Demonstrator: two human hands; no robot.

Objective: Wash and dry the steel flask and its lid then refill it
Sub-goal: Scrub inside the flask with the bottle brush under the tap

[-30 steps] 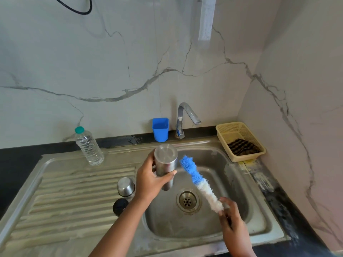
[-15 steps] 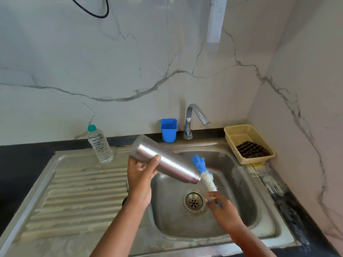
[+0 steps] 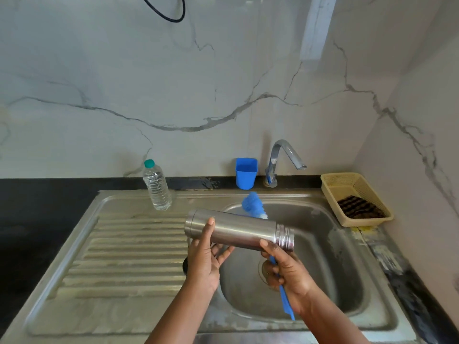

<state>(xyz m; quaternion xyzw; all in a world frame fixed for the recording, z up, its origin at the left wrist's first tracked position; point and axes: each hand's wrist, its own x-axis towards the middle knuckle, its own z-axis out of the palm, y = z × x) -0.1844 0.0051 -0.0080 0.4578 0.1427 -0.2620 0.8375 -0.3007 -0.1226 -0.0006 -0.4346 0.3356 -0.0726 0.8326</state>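
Note:
The steel flask (image 3: 238, 230) lies almost level above the sink basin (image 3: 330, 276), its threaded mouth pointing right. My left hand (image 3: 206, 256) holds it near the base, thumb on top and fingers underneath. My right hand (image 3: 288, 271) grips the blue handle of a bottle brush (image 3: 253, 206); its thumb touches the flask near the mouth. The blue bristle head sticks up behind the flask, outside it. My left arm hides the flask's lid parts; only a dark edge (image 3: 185, 265) shows on the drainboard.
A clear water bottle (image 3: 156, 187) with a green cap stands on the drainboard's back edge. A blue cup (image 3: 246, 173) and the tap (image 3: 280, 160) are behind the basin. A yellow basket (image 3: 357, 197) holding a dark cloth sits at the right, by the wall.
The flask went from upright to tilted to almost level, mouth to the right. The brush swung from in front of the mouth to behind the flask, and my right hand came up against it.

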